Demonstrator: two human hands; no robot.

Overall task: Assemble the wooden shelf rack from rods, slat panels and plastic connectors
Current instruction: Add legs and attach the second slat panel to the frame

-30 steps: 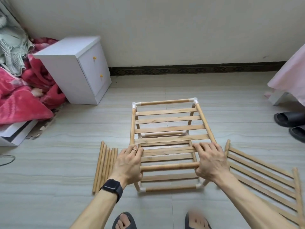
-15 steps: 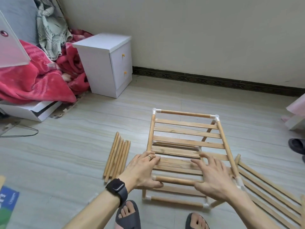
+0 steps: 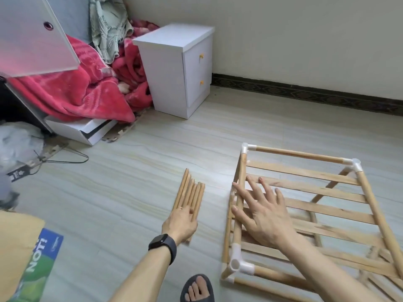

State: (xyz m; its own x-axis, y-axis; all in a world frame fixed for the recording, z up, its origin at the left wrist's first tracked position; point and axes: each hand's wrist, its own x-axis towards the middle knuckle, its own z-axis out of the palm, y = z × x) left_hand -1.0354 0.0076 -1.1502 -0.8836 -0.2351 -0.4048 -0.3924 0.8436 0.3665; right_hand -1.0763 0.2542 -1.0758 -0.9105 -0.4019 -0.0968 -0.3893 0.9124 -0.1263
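From the head camera, the half-built rack [image 3: 301,155] stands on the tiled floor [image 3: 130,192] at the right, its top row of slats [image 3: 316,189] framed by rods joined with white plastic corner connectors [image 3: 237,263]. The right hand [image 3: 263,216] is over the left part of those slats with fingers straight and spread wide, holding nothing; its thumb lies by the rack's left side rod, and whether the palm presses on the wood or hangs just above it cannot be told. The left hand [image 3: 180,224], a dark watch [image 3: 162,245] on its wrist, is off the rack and down on the near ends of the loose rods [image 3: 192,192] that lie side by side on the floor just left of the rack — its fingers lie over them, but whether they have closed round a rod cannot be told. A sandalled foot [image 3: 197,288] shows at the bottom edge, and a white cabinet [image 3: 181,68] stands by the wall beside a red blanket [image 3: 72,94]. Half a second ago both hands were on the rack's near end; since then the left has gone across to the rods, the right has shifted to the rack's left side — and the view has swung left.
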